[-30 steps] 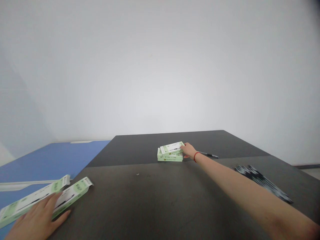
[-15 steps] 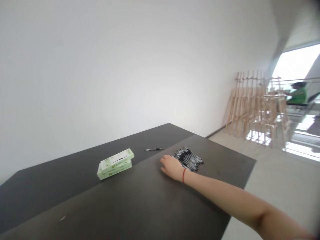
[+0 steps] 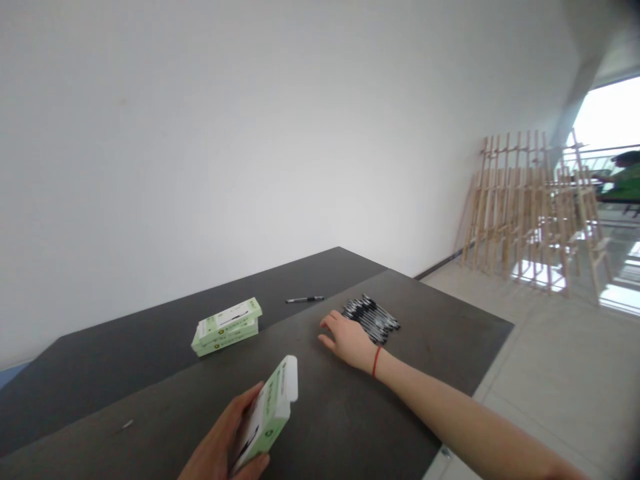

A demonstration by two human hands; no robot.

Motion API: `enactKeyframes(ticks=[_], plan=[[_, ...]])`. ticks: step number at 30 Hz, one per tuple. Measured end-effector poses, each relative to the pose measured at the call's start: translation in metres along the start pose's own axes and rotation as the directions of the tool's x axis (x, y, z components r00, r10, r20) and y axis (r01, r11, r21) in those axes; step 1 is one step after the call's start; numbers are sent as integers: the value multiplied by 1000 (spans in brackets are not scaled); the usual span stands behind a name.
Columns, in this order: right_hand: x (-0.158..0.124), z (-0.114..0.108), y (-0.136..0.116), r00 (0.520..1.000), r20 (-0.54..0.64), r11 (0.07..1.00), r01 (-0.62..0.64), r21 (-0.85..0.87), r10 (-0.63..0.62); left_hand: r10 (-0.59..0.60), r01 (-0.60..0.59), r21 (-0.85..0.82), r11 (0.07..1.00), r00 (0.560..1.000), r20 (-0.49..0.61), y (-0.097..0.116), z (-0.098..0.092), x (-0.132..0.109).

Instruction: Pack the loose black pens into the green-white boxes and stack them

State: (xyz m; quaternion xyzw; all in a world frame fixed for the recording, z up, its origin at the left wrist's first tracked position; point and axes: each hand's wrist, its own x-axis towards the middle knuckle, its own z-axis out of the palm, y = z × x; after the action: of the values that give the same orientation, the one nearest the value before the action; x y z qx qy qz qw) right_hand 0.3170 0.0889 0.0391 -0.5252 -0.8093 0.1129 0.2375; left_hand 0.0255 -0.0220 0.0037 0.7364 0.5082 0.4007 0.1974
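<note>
My left hand (image 3: 223, 440) is at the bottom centre, wrapped round a green and white box (image 3: 270, 413) with an end flap sticking out. My right hand (image 3: 347, 340), with a red string on its wrist, is low over the table beside a pile of several black and clear pens (image 3: 373, 317). Its fingers are apart and nothing shows in them. A single pen (image 3: 305, 299) lies beyond it on the dark table. Green and white boxes (image 3: 227, 327) are stacked left of that pen.
The dark table (image 3: 310, 400) has a seam between two tops, with a small pale scrap (image 3: 127, 424) at the left. A white wall rises behind. Wooden easels (image 3: 525, 207) stand at the right, with a person in green (image 3: 627, 180) beyond.
My left hand has come into view at the bottom, holding a box. My right hand remains beside the pens, its thumb and fingers more visibly spread. The view has shifted slightly.
</note>
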Motion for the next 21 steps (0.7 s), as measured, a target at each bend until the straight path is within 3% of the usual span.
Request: enactKeyframes(ticks=[3,5,7,8,10,12,14,16,18,21], plan=[[-12,-6,-33,964,8,930,256,264,-268,-244,281,-344,896,959,147,11,6,2],[-17,-5,-53,914,-54,769,369,522,-402,-357,408,-499,765,913,199,10,10,0],[-17,-1,-68,908,-130,610,368,702,-398,-373,429,-546,720,902,217,7,15,-1],[-15,2,-73,924,-149,579,340,741,-352,-358,415,-536,735,909,213,6,17,0],[-9,8,-82,958,-161,607,277,745,-239,-325,377,-497,782,926,191,7,20,6],[-4,11,-87,964,-193,646,266,716,-183,-256,259,-426,867,964,66,13,19,14],[-1,11,-92,955,-223,703,295,647,-195,-77,32,-253,967,982,-171,21,14,21],[-2,9,-96,944,-232,763,327,558,-235,190,-183,50,982,925,-329,31,7,26],[-4,9,-100,937,-212,788,349,507,-278,354,-271,294,916,892,-280,39,2,30],[-8,12,-103,929,-191,795,370,480,-317,396,-284,448,848,901,-179,43,-4,33]])
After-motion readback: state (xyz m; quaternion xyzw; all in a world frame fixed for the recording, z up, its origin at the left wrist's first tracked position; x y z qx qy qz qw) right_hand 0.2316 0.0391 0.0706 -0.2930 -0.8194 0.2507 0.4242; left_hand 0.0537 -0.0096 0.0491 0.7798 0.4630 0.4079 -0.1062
